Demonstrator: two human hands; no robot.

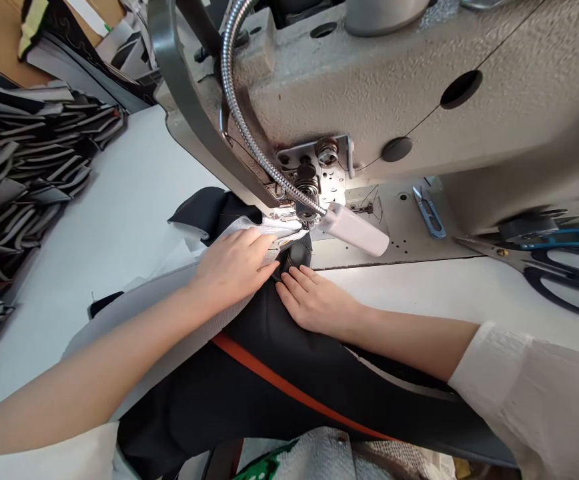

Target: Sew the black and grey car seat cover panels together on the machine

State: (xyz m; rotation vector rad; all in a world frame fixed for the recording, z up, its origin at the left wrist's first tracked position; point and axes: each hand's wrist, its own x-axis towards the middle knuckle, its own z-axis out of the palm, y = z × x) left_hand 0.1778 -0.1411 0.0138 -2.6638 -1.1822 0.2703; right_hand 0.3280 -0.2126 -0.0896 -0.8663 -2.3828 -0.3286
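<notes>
A large black padded cover point(264, 373) with an orange stripe point(289, 390) and a grey mesh backing point(154, 320) lies under both hands and runs up to the needle area of a sewing machine point(309, 193). My left hand point(237, 263) presses on the grey backing just left of the presser foot, thumb and fingers apart. Close by on the right, my right hand point(314, 297) lies flat on the black material, its fingertips beside a folded black edge point(297, 257). The needle itself is hard to make out behind the fittings.
A pale lamp head point(354, 230) on a flexible metal hose point(229, 73) hangs by the needle. Blue thread snips point(429, 213) lie on the machine bed, with black-handled scissors point(559, 273) at right. Stacked dark pieces point(29, 173) pile up on the white table point(134, 173) at left.
</notes>
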